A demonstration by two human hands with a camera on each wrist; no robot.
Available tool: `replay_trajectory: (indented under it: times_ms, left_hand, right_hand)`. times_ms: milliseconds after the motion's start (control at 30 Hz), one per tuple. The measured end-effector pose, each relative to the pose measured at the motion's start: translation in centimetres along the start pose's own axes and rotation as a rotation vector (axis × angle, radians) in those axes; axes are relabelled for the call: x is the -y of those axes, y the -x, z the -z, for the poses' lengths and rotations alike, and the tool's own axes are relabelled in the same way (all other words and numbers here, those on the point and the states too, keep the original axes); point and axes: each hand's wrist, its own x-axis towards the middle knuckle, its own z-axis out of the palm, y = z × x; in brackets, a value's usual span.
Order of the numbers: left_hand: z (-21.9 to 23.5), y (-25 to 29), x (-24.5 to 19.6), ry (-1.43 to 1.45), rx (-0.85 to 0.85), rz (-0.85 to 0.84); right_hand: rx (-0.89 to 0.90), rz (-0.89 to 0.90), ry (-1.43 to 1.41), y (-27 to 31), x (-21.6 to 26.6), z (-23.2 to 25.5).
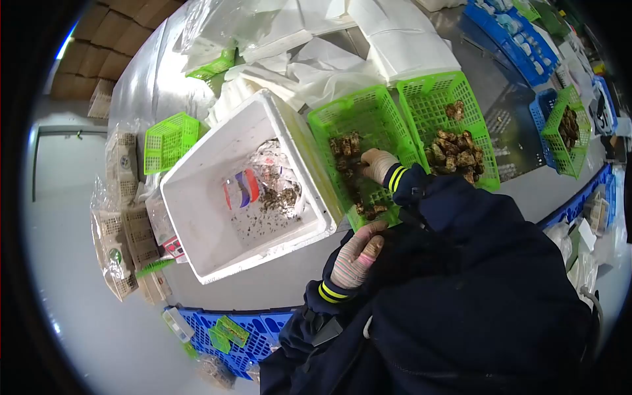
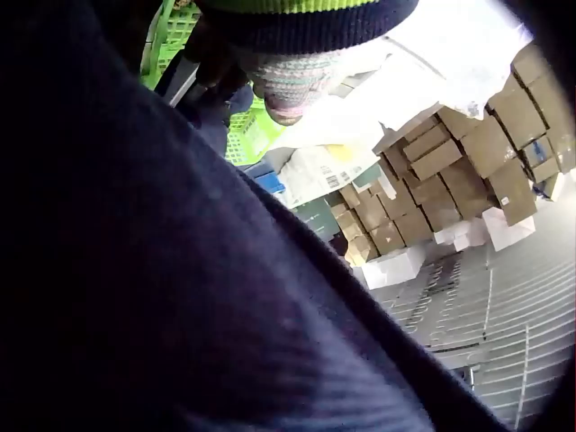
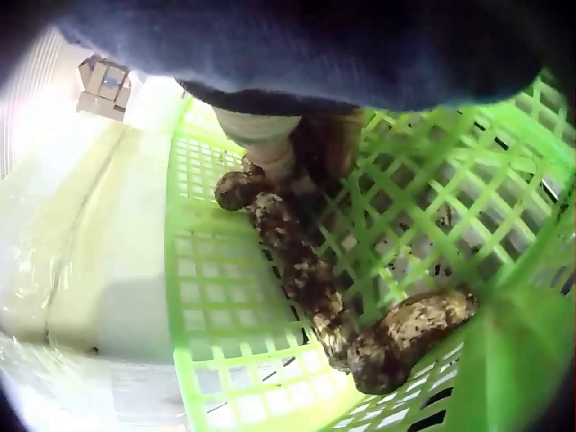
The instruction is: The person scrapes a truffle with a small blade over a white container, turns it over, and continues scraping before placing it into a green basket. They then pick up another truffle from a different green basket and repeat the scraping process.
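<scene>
My right hand (image 1: 380, 164), in a striped knit glove, reaches into the left green basket (image 1: 317, 120). In the right wrist view its fingers (image 3: 281, 162) point down among mottled brown, mushroom-like pieces (image 3: 292, 247), right beside the upper ones; I cannot tell whether they pinch one. These pieces lie in a line along the basket's side, with one angled across at the end. My left hand (image 1: 352, 262), gloved alike, is at the basket's near end, thumb apart from the loosely bent fingers. Dark sleeve hides much of the left wrist view.
Left of the basket, a white foam box (image 1: 197, 260) tilts toward me with dirt crumbs inside. A second green basket (image 1: 431, 82) on the right holds a heap of similar brown pieces (image 1: 454, 155). White sheets (image 1: 401, 49) lie behind. Blue crates (image 1: 247, 322) stand below the table edge.
</scene>
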Motion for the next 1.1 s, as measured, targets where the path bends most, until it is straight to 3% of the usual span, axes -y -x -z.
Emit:
replay_trajectory:
  times_ms: [33,267,300,333,400,433,500,567,600,633,700,767,833,867,967,1100]
  left_hand:
    - [0.1,0.4,-0.2,0.003,-0.033,-0.004]
    - [0.9,2.1,-1.9,0.085,-0.109,-0.139]
    - [1.2,2.4,-2.5,0.121,-0.104,-0.135]
    - [1.7,2.5,-3.0,0.099,-0.115,-0.155]
    - [2.4,2.1,-4.2,0.071,-0.106,-0.212]
    - [2.7,1.9,-4.8,0.035,-0.107,-0.252]
    - [2.8,0.8,-5.6,0.118,-0.175,-0.416]
    - [3.9,-0.7,-6.8,0.121,-0.170,-0.646]
    - [4.7,-0.3,-7.3,0.191,-0.236,-0.548]
    - [5.9,-0.9,-7.3,0.188,-0.305,-0.617]
    - [8.1,-0.1,-7.8,0.319,-0.257,-0.685]
    - [10.4,1.6,-8.2,0.285,-0.338,-0.696]
    - [12.4,3.7,-8.6,0.265,-0.366,-0.644]
    - [13.3,4.5,-8.5,0.273,-0.379,-0.645]
    - [15.6,6.5,-8.1,0.242,-0.438,-0.582]
    - [17.8,8.5,-7.6,0.254,-0.438,-0.608]
  right_hand:
    - [0.038,-0.012,0.054,-0.6,0.4,-0.5]
    - [-0.137,-0.115,-0.394,1.5,-1.5,1.5]
    - [-0.073,-0.165,-0.504,3.4,-0.1,4.4]
    - [-0.008,-0.217,-0.925,4.8,0.2,5.5]
    - [0.010,-0.115,-1.275,7.8,1.7,8.2]
    - [-0.027,-0.137,-1.335,8.9,3.3,9.2]
    - [0.042,0.002,-1.452,11.1,7.2,11.4]
    - [0.011,0.087,-1.437,11.8,11.6,11.8]
    - [0.055,0.113,-1.436,11.8,13.4,11.6]
    - [0.117,0.097,-1.344,11.7,15.1,11.7]
    - [0.050,0.174,-1.191,10.8,17.6,11.6]
    - [-0.101,0.258,-1.083,8.9,19.6,12.6]
    - [-0.048,0.255,-0.899,7.4,22.5,14.2]
    - [-0.161,0.398,-0.708,6.3,24.0,13.5]
    - [0.034,0.418,-0.550,4.7,29.1,12.5]
    - [0.023,0.558,-0.497,2.3,31.2,9.9]
